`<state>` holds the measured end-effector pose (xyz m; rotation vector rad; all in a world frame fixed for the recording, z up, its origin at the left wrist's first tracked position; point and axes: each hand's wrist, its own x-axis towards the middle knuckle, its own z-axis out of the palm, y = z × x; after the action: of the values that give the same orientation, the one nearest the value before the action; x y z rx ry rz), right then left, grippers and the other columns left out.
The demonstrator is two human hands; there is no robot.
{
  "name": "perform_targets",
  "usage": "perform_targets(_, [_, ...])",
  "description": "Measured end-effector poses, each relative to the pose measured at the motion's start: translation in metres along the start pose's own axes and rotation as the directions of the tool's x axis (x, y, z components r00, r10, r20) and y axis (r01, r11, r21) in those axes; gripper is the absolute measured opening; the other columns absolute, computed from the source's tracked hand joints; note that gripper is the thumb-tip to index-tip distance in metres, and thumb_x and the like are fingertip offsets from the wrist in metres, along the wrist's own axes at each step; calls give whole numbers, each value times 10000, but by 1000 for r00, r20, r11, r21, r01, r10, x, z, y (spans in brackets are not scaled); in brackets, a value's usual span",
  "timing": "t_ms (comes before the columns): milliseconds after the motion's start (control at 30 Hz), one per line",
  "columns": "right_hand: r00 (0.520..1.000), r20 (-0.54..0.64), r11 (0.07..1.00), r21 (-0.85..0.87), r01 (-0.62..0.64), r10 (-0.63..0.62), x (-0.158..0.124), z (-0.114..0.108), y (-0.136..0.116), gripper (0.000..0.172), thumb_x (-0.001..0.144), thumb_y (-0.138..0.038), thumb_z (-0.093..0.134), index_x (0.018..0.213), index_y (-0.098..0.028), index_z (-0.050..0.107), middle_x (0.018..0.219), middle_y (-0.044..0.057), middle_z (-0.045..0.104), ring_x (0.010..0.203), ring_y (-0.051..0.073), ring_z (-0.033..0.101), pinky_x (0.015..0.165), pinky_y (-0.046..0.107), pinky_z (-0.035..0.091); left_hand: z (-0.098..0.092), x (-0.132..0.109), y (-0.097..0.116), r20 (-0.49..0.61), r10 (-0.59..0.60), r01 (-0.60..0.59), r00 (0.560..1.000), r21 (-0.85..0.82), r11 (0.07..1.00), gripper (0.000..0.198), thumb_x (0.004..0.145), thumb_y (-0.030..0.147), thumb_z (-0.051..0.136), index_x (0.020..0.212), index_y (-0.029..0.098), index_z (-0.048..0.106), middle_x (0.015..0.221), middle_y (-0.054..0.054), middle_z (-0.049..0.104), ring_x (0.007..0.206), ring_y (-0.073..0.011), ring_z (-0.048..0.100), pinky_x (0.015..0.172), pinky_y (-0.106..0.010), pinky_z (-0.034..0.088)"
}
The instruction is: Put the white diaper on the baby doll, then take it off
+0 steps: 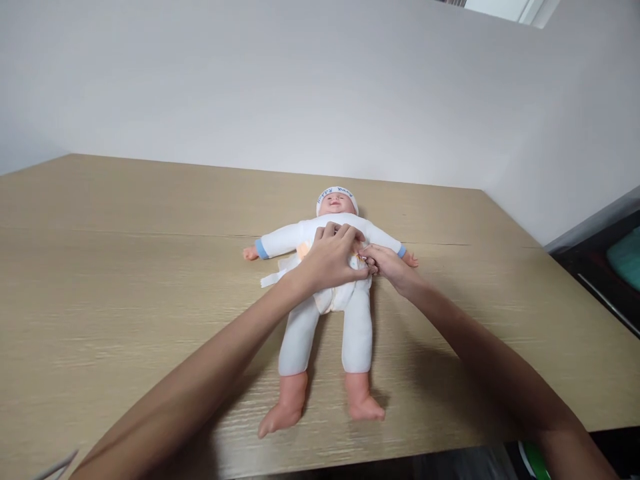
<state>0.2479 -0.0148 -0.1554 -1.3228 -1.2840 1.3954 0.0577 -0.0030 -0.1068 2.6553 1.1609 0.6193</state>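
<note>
A baby doll point(357, 330) in a white suit with blue cuffs lies on its back, its head toward the wall and its bare feet toward me. Around its hips is a white diaper point(333, 300) with a small print. On the left its side tab point(273, 279) sticks out loose over the table. My left hand point(333, 259) lies over the diaper's front at the doll's belly, fingers curled on the upper edge and thumb pointing right. At the doll's right-hand side in view, my right hand point(387, 265) pinches the diaper's side. The fingertips partly hide what they grip.
The doll lies on a wide light wood table point(125, 300) with a seam across it. A pale wall point(250, 87) stands behind. To the right is a dark object with a teal patch point(625, 257). A green item point(534, 460) shows below the front edge.
</note>
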Motion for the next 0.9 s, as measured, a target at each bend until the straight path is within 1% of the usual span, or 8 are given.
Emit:
perform_targets(133, [992,-100,997,-28,77,-79,-10,7,10,501,875,-723,729,925,-252,566,802,-17,603,758,175,607,713,307,526,2,-1,-2,-24,26,-26,999,-22,999,457,853,496,798,1204,249,639,1320,-98,730,1259,-403,552,1099,-561,439])
perform_targets(233, [919,-198,930,-214,300,-342,-30,12,18,430,1018,-668,622,1108,-248,652,1072,73,736,1033,241,720,951,398,607,3,-2,-4,-31,32,-33,999,-27,999,430,867,484,798,1195,253,645,1314,-89,732,1248,-394,549,1094,-558,438])
perform_targets(300, [829,-153,798,-408,443,-538,-45,13,23,399,1095,-591,565,1275,-260,700,1311,120,744,1283,282,691,1162,481,550,4,-2,-6,-15,36,-36,999,-32,999,453,883,520,794,1215,249,648,1326,-94,730,1242,-392,545,1089,-561,437])
perform_targets(400, [752,29,616,-552,561,-659,-62,10,30,484,1165,-494,481,1577,-276,609,1621,133,628,1565,295,532,1354,544,385,5,-1,-8,-9,35,-35,999,-27,999,475,876,506,794,1245,244,649,1355,-104,729,1250,-397,544,1089,-564,438])
perform_targets(567, [696,192,492,-580,649,-692,-59,-1,39,578,1196,-445,403,1750,-285,439,1800,97,464,1692,277,390,1406,554,310,-1,-6,-1,-58,62,-66,996,-65,996,597,875,451,788,1391,222,597,1444,-124,711,1273,-394,602,1127,-562,443])
perform_targets(633, [688,190,478,-591,650,-701,-57,-5,42,567,1198,-456,367,1735,-308,474,1798,82,470,1688,287,401,1397,567,329,-8,-16,4,-131,94,-111,987,-126,986,600,933,444,740,1459,226,553,1490,-126,688,1313,-368,636,1177,-547,433])
perform_targets(733, [682,141,479,-611,630,-717,-62,-8,42,569,1201,-454,304,1716,-329,512,1800,67,465,1680,296,420,1388,578,351,-18,-41,3,-288,73,-135,955,-201,970,418,1049,423,585,1427,244,563,1436,-110,711,1324,-317,664,1183,-490,465])
perform_targets(900, [618,149,413,-621,666,-772,-73,1,16,568,1196,-418,286,1717,-365,506,1759,42,527,1650,309,469,1377,601,368,-17,-89,-45,-405,-97,7,909,-216,976,237,1082,406,514,1230,253,618,1242,-99,761,1164,-296,692,1087,-490,522])
